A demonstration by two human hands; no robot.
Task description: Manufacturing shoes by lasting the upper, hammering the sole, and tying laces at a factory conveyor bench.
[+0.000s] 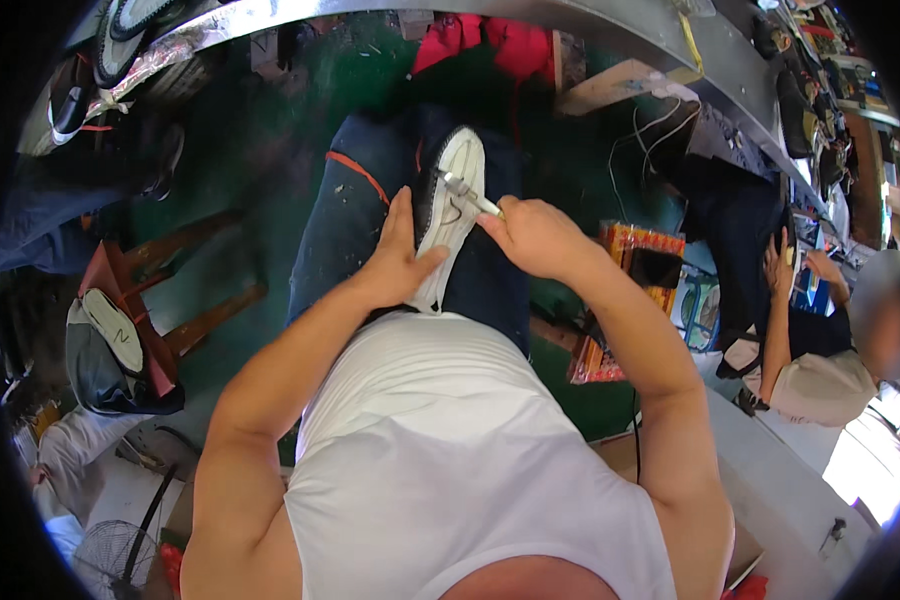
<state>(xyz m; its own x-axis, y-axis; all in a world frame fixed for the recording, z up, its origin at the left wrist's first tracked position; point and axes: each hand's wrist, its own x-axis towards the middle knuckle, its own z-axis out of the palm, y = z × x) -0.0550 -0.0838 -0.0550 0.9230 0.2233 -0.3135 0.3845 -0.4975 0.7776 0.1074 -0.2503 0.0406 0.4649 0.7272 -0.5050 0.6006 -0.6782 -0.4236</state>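
A shoe with a white sole (452, 210) lies sole-up on my lap, over my dark blue jeans (355, 215). My left hand (398, 262) grips the shoe along its left side near the heel, thumb on the sole. My right hand (533, 233) is closed on a slim metal tool (467, 194), whose tip touches the dark upper edge of the shoe near the middle of the sole. I wear a white sleeveless shirt.
A long metal workbench edge (610, 30) curves across the top. Another person (820, 340) sits at the right. An orange box (635, 265) stands beside my right knee. A wooden stool (195, 285) and a bag with a shoe sole (110, 340) stand at left. A fan (110, 555) sits at lower left.
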